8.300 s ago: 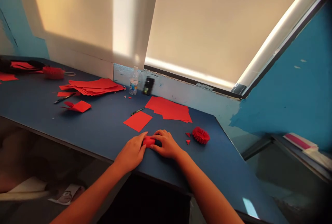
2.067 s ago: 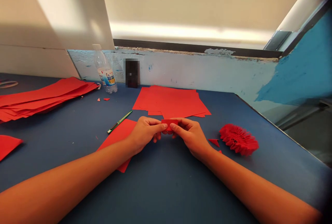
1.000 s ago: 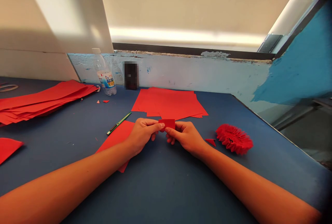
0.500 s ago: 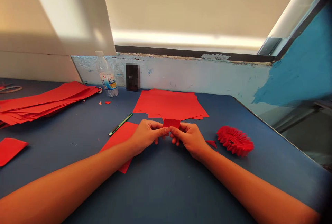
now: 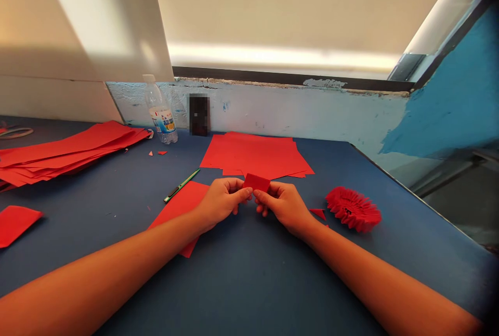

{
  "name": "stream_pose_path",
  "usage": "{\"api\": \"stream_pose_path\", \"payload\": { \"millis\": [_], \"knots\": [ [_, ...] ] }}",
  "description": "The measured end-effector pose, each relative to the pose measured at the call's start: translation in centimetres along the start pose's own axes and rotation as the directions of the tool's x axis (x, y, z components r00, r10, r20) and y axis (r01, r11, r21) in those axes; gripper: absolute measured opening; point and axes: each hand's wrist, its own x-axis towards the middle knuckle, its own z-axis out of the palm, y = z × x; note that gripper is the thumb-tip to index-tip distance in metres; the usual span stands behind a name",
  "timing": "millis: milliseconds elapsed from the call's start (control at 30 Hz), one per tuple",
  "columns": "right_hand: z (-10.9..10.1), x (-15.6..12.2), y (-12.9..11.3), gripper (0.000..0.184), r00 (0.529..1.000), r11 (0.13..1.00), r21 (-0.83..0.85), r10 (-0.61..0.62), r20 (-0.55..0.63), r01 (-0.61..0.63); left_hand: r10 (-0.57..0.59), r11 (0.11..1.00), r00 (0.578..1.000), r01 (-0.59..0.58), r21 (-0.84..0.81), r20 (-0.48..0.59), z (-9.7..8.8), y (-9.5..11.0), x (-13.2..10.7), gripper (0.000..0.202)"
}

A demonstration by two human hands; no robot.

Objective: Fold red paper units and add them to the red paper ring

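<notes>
Between my two hands a small red piece of paper (image 5: 257,182) is held up above the table, pinched at its lower edge on either side. My left hand (image 5: 225,198) is closed on its left side, thumb in front. From the right, my right hand (image 5: 284,203) grips it the same way. Under my left wrist lies a red paper strip (image 5: 183,203), and a green utility knife (image 5: 181,186) rests along its upper edge. Just beyond the hands spreads a stack of red sheets (image 5: 255,153). A pleated red paper ring (image 5: 353,209) sits right of my right hand.
On the left are a pile of long red paper (image 5: 78,149), a folded red piece (image 5: 17,226) and a roll of tape (image 5: 17,133). A plastic bottle (image 5: 161,118) and a dark blurred object (image 5: 199,115) stand by the wall. Red scraps (image 5: 318,213) lie near my right wrist.
The small red paper has tilted slightly between my fingers, its left side turning down. Both hands keep their pinch and stay almost in place.
</notes>
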Motion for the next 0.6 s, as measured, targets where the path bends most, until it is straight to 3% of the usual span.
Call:
{"api": "stream_pose_path", "payload": {
  "millis": [233,500,600],
  "knots": [
    [-0.11,-0.03,0.12,0.026,1.000,1.000,-0.009,-0.020,-0.002,0.020,0.030,0.999,0.998,-0.032,0.041,0.052,-0.14,-0.04,0.10,0.033],
    [0.28,0.18,-0.13,0.028,0.997,0.999,0.003,0.052,-0.050,-0.052,-0.001,0.999,0.999,-0.001,-0.048,-0.035,0.09,-0.16,0.03,0.028],
    [0.29,0.21,-0.07,0.027,0.999,1.000,0.002,0.028,-0.046,-0.028,-0.007,0.999,0.998,0.005,-0.040,-0.058,0.18,-0.13,0.07,0.028]
  ]
}}
